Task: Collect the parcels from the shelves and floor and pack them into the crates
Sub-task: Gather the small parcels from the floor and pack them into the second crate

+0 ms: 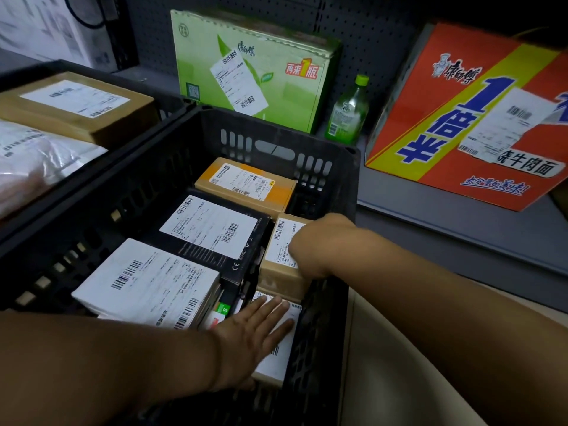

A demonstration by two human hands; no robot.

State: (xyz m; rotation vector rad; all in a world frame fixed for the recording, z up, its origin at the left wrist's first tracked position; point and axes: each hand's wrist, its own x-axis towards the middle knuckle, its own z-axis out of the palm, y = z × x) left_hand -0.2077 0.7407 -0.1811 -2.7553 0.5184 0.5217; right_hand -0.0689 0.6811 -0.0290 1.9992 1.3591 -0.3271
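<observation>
A black plastic crate point(347, 192) in front of me holds several labelled parcels: an orange box point(246, 182), a black box point(212, 232), a white-labelled box point(147, 284). My right hand point(310, 250) reaches over the crate's right rim and grips a small brown parcel point(276, 265) along that wall; its fingers are hidden behind the wrist. My left hand point(261, 321) lies flat, fingers straight, on a white-labelled parcel point(282, 348) in the crate's near right corner.
A second black crate point(92, 67) at the left holds a brown box point(80, 106) and a white plastic bag parcel point(37, 161). On the grey shelf point(430, 216) stand a green carton point(255, 72), a green bottle point(349, 110) and a large orange-red carton point(467, 118).
</observation>
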